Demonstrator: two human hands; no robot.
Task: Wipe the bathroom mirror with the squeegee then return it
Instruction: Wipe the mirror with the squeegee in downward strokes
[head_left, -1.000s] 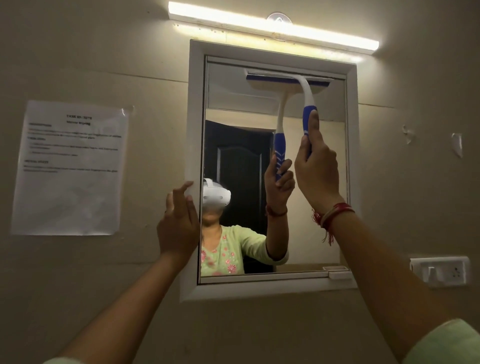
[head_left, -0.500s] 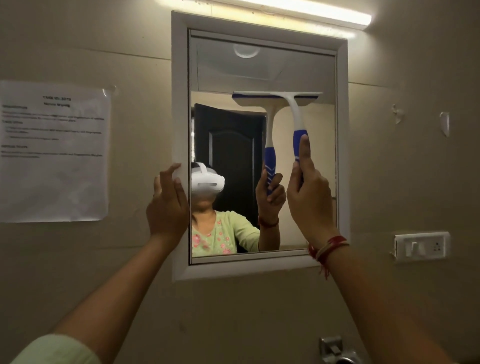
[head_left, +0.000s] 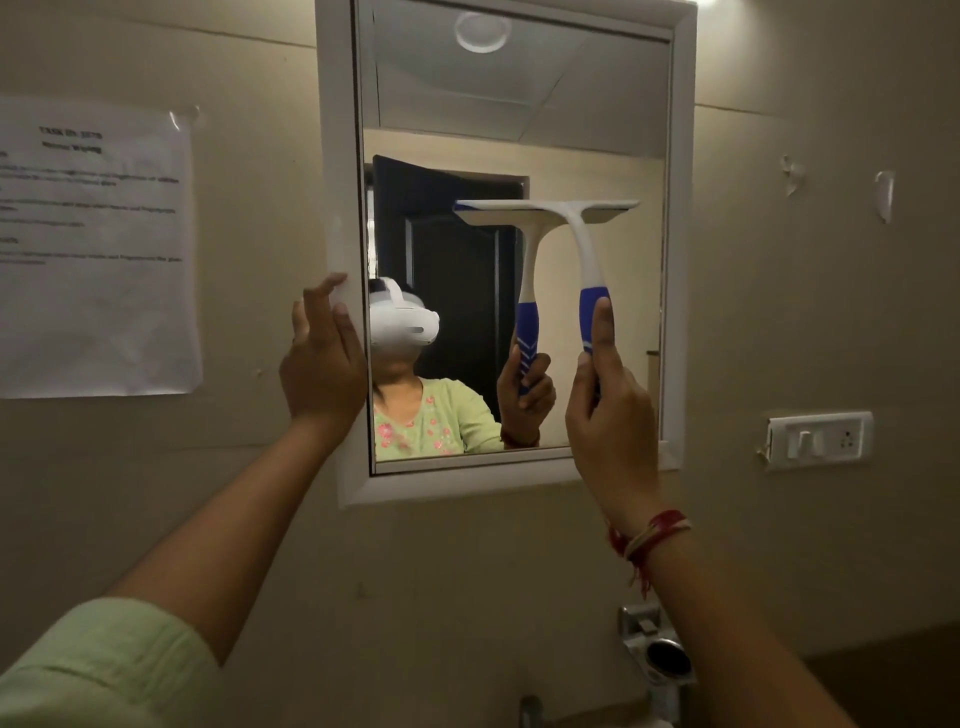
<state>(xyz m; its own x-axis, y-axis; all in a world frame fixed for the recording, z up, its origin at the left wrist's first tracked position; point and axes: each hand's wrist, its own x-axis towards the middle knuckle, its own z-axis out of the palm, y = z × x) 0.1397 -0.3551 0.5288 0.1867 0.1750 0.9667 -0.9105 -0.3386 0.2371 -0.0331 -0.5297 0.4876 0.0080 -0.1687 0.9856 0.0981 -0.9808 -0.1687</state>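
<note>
On the wall above a basin fitting, a white-framed mirror (head_left: 680, 260) is recorded, with a squeegee (head_left: 582, 234) pressed to its glass. Squeegee: white T-shaped head, blue handle; the blade is laid level across the right half of the glass, about mid-height, its reflection meeting it along the top edge. Right hand (head_left: 610, 410): clenched around the blue handle, thumb extended up the grip. Left hand (head_left: 322, 364): fingers spread and flat against the left frame edge, nothing grasped; the mirror is judged to be steadied by it. Change noted: one second earlier the blade was set just under the top frame edge; half a second earlier it had been drawn down to roughly the upper third; it is now found near the middle. A downward stroke is thus judged under way on the right strip, with the lower part of that strip yet to be wiped and the left strip apparently not yet covered. The view has also been lowered: the light bar above the frame is almost lost from sight, and a metal fixture (head_left: 660, 654) below is brought in. Unchanged items: taped paper notice (head_left: 98, 249) at left, wall switch plate (head_left: 818, 439) at right. Return of the tool is not yet due.
</note>
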